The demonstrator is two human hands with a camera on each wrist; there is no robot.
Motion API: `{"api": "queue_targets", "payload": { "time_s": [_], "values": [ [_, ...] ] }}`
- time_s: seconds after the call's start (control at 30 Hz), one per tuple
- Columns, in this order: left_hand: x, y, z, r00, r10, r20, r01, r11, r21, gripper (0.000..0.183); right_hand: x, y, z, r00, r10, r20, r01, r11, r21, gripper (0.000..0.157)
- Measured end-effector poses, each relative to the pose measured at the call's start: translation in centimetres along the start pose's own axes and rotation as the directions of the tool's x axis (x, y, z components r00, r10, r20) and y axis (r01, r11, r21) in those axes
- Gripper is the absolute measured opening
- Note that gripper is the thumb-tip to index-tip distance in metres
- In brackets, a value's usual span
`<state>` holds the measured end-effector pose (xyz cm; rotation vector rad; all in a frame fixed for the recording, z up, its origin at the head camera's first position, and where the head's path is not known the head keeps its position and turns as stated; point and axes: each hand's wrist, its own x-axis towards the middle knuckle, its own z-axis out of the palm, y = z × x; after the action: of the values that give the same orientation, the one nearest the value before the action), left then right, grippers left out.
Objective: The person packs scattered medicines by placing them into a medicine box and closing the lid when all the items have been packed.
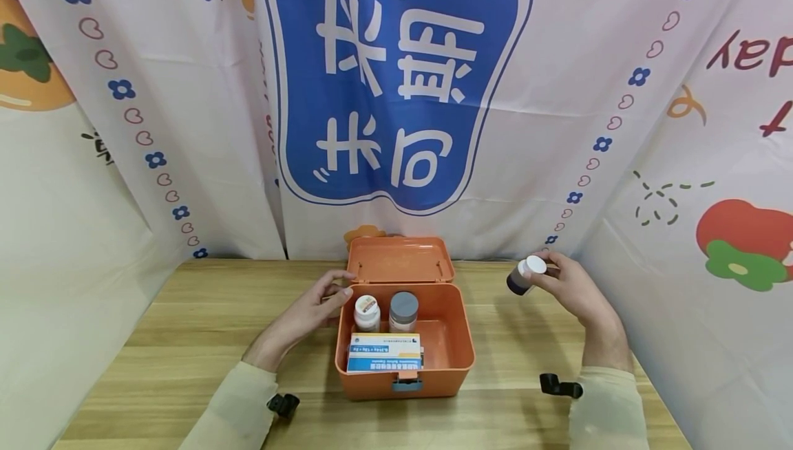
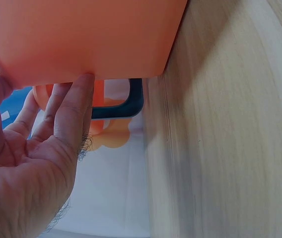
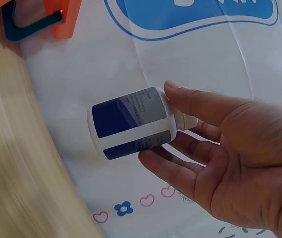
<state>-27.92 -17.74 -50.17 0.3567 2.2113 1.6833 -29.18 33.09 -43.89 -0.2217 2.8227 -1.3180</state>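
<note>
My right hand (image 1: 573, 288) pinches a white pill bottle (image 3: 131, 121) with a navy and grey label near its white cap. The bottle hangs tilted over the table's right side, cap up toward the fingers. At the rear left corner of an orange medicine box (image 1: 455, 381), my left hand (image 1: 316, 305) rests with extended fingers, a fingertip against the wall in the left wrist view. The box's lid (image 1: 399, 261) stands open at the back. Inside are a white bottle (image 1: 367, 316), a grey-capped bottle (image 1: 403, 309) and a blue-and-white medicine carton (image 1: 384, 352), all on the left.
The box stands mid-table on a wooden tabletop (image 1: 508, 395), its blue-grey latch (image 1: 407, 385) facing front. A dark handle (image 2: 131, 106) shows beside the box in the left wrist view. A printed curtain (image 1: 526, 161) hangs right behind the table's back edge, with more cloth at both sides.
</note>
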Motion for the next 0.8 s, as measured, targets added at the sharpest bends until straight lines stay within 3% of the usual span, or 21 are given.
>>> {"api": "queue_targets", "payload": {
  "time_s": [0.23, 0.5, 0.8],
  "values": [
    [0.0, 0.1, 0.0, 1.0, 0.003, -0.005, -0.003, 1.0, 0.005, 0.048, 0.1, -1.6, 0.3, 0.999, -0.047, -0.009, 0.047, 0.999, -0.001, 0.049],
    [0.0, 0.1, 0.1, 1.0, 0.004, -0.007, -0.004, 1.0, 0.001, 0.047, 0.2, -3.7, 1.0, 0.999, -0.032, -0.021, 0.032, 0.999, -0.005, 0.052],
    [0.0, 0.0, 0.0, 1.0, 0.005, -0.005, -0.005, 1.0, -0.005, 0.047, 0.6, -4.9, 2.3, 0.992, -0.111, -0.058, 0.116, 0.988, 0.097, 0.045]
  ]
}}
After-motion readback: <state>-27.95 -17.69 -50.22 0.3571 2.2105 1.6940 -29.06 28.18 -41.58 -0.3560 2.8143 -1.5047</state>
